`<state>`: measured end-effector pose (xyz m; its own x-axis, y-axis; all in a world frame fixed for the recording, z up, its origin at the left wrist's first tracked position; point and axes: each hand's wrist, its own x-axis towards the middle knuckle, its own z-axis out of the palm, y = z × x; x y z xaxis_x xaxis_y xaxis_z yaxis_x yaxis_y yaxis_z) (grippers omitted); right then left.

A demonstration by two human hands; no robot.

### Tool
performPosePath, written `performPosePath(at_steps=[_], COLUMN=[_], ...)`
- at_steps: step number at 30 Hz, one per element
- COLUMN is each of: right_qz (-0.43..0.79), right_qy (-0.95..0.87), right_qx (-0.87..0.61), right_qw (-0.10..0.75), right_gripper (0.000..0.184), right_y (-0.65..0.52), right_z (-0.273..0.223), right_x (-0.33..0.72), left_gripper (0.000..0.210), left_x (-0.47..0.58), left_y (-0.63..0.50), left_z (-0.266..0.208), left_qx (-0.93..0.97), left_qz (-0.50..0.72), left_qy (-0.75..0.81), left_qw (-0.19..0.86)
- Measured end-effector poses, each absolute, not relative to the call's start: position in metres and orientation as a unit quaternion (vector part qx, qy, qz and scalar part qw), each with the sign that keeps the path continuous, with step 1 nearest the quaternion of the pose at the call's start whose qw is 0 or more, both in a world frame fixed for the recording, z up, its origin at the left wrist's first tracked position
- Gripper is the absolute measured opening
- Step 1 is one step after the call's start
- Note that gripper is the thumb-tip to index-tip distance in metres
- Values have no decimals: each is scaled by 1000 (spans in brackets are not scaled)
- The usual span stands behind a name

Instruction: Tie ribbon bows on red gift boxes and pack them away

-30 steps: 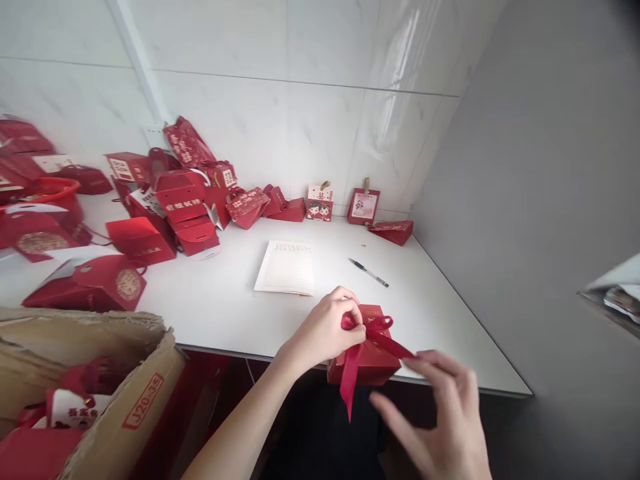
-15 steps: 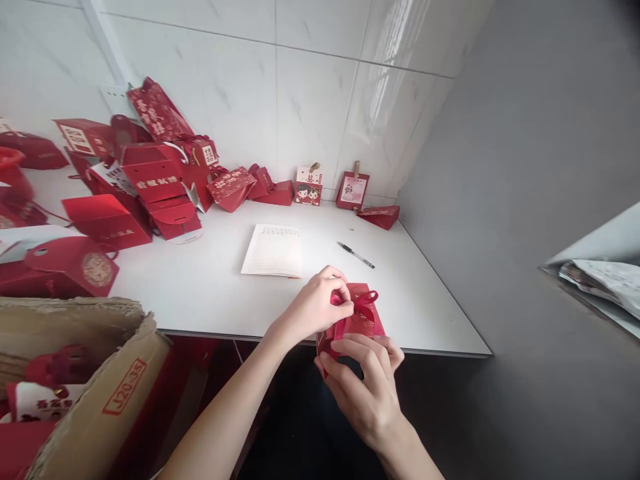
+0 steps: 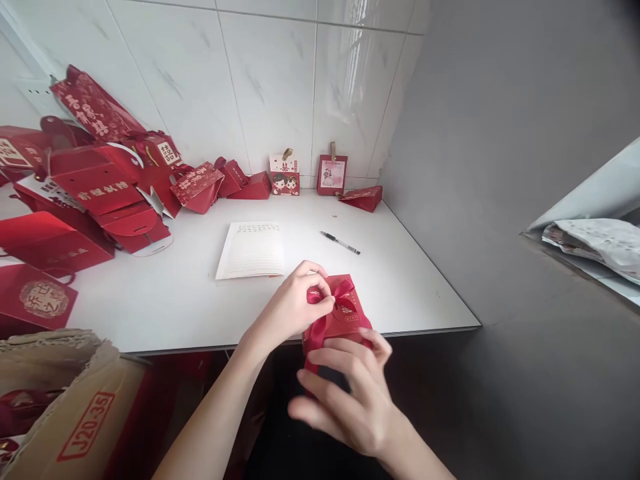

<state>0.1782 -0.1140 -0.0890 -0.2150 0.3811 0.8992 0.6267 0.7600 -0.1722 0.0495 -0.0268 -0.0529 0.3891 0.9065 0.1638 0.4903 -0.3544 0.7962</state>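
At the table's front edge lies a red gift box (image 3: 346, 323) with gold print. A red ribbon (image 3: 344, 291) is tied in a bow on its top, and a ribbon tail hangs down its near left side. My left hand (image 3: 306, 293) pinches the bow's left loop between thumb and fingers. Over the near side of the box is my right hand (image 3: 350, 383), its fingers apart and curved. Some of its fingertips overlap the box's near edge; whether they touch it I cannot tell. Part of the box is hidden behind both hands.
An open notebook (image 3: 253, 250) and a black pen (image 3: 341, 243) lie on the white table (image 3: 410, 287). Red gift boxes (image 3: 95, 177) are piled at the left, with several more along the tiled wall. A torn cardboard carton (image 3: 80, 400) stands at lower left; a grey panel (image 3: 450, 167) rises at right.
My right hand's fingers have spread and its thumb has come away from the box. My left hand stays pinched on the bow. The whole view has shifted toward the right.
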Motion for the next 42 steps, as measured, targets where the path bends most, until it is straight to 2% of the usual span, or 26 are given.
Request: performPosePath(at_steps=[3,7,9,12,16,24,29,32,35,39,42], right_qz=[-70,192,300,382,454,470,462,395,286,287,322], right_qy=[-708,-612,-591,-569,-562,-528,-542,-571,-563,-634,-673], right_qx=[-444,-641,-641,-615,-580,-580,-597,-596,-636,-639,-605], right_qw=[544,421,387,389,376,405,370,403,444,328,278], right_gripper=[33,33,38,43,34,28,25,23,31,42,46], right_y=[-114,-103,-95,-83,-74,-87,-96,-90,-70,-38,-27], right_z=[-80,-75,-75,-77,-78,-74,-72,-65,-51,-35,-33], right_x=[209,240,246,248,247,242,249,263,270,251,231], left_gripper=[11,14,14,14,14,14,15,15,15,19,27], left_x=[48,48,48,48,49,50,50,48,45,43,45], left_y=[-26,-26,-26,-26,-26,-27,-27,-27,-26,-27,-33], left_z=[-52,-51,-50,-50,-49,-49,-50,-48,-45,-45,-45], left_qx=[766,763,764,766,766,758,763,768,770,745,691], left_qz=[296,284,280,278,275,274,270,272,280,337,387], left_qy=[461,465,466,468,471,484,484,473,453,448,536], left_qw=[337,346,346,342,339,341,334,336,350,363,292])
